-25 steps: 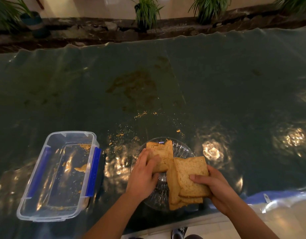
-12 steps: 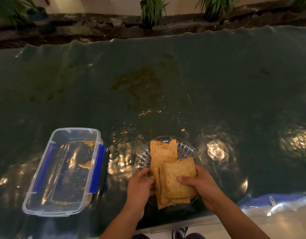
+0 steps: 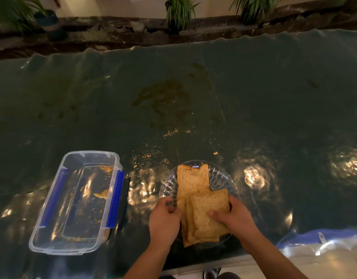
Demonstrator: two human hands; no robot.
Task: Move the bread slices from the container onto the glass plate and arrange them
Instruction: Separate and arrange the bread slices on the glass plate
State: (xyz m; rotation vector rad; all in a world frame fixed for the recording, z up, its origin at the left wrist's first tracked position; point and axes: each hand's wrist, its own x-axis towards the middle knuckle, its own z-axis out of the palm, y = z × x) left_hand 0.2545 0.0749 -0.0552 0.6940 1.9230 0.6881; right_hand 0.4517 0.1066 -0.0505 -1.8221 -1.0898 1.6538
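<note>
A cut-glass plate (image 3: pixel 220 179) sits near the table's front edge with several brown bread slices on it. One slice (image 3: pixel 192 182) lies flat toward the far side. A small stack of slices (image 3: pixel 205 216) overlaps it on the near side. My right hand (image 3: pixel 237 217) grips the stack's right edge, thumb on top. My left hand (image 3: pixel 164 221) pinches the stack's left edge. To the left stands the clear plastic container (image 3: pixel 53 206) with blue side clips, holding only crumbs and a small bread scrap (image 3: pixel 102 195).
Crumbs (image 3: pixel 171 132) are scattered on the dark shiny table cover beyond the plate. A brownish stain (image 3: pixel 163 97) marks the middle of the cover. Potted plants (image 3: pixel 178 12) line a ledge behind the table. A blue and white cloth edge (image 3: pixel 314 241) shows at the front right.
My left hand let go of the far slice, which now lies flat on the plate, and came back to the stack's left edge. My right hand shifted the stack leftward.
</note>
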